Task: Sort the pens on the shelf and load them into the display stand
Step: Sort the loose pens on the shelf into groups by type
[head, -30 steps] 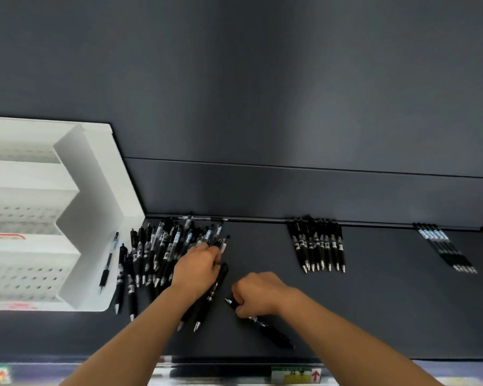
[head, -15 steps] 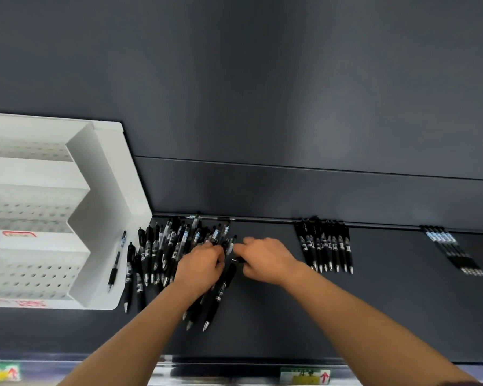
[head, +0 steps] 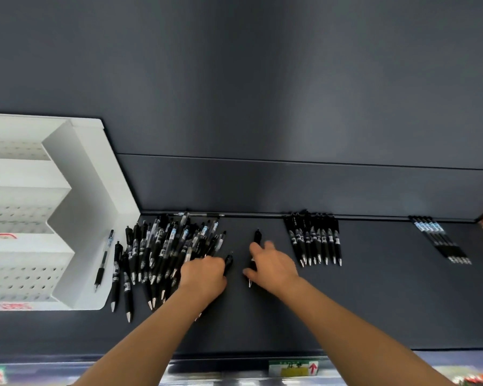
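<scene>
Since half a second ago my right hand (head: 275, 267) has swung out of the loose pile of pens (head: 168, 246) and to the right, into the bare strip of dark shelf (head: 374, 302) between the pile and the sorted row, and a black pen (head: 257, 235) has come with it. At the far left of the shelf stands the white stepped display stand (head: 95, 190), its tiers of holes showing no pens that I can see. The pile lies just beside it, tips mostly toward me, many pens crossing one another. To the right a neat row of black pens (head: 315, 240) lies against the back rail, and well apart, further right, a smaller row of slimmer pens (head: 441, 240). One clear-barrelled pen (head: 103, 257) lies alone on the stand's base. My left hand (head: 204, 277) rests at the pile's right edge, fingers curled round another black pen (head: 228, 262) whose cap end sticks out past my knuckles. My right hand lies over its pen, thumb on one side and forefinger on the other, but the blur keeps me from telling whether I am pinching it or only pushing it. I judge I am mid-sort, with loading not yet begun. Next I should lay this pen parallel against the matching black row.
</scene>
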A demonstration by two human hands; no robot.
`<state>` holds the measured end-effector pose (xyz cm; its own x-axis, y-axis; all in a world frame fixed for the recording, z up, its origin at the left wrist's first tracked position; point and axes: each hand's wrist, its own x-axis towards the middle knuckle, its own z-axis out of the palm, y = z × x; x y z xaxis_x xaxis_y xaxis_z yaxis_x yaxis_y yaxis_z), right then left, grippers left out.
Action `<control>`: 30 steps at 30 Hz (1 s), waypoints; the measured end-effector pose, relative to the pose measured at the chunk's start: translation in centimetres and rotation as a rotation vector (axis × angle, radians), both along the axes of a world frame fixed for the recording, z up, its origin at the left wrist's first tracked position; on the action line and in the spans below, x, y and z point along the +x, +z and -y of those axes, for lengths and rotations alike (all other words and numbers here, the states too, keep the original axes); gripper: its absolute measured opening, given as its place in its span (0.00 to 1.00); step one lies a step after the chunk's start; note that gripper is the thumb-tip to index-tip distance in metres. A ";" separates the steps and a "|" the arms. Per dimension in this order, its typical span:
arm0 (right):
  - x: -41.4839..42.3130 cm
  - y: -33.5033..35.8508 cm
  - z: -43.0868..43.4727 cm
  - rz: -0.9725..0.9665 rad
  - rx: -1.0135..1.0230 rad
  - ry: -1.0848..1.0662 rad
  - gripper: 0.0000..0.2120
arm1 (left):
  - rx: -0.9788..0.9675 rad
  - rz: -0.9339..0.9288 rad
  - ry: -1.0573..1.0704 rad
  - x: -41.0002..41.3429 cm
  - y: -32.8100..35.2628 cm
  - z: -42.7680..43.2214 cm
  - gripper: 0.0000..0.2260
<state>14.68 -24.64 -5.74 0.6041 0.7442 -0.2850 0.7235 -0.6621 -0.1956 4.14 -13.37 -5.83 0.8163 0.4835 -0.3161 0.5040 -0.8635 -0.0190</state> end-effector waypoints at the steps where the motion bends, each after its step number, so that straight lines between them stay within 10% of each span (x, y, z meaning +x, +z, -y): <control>1: -0.2 -0.2 -0.1 -0.024 -0.011 -0.023 0.20 | -0.017 0.010 0.015 0.3 0.1 0.1 0.12; 30: 11.5 2.0 4.6 0.004 0.111 -0.109 0.14 | -0.518 0.349 0.223 16.0 -1.2 4.4 0.16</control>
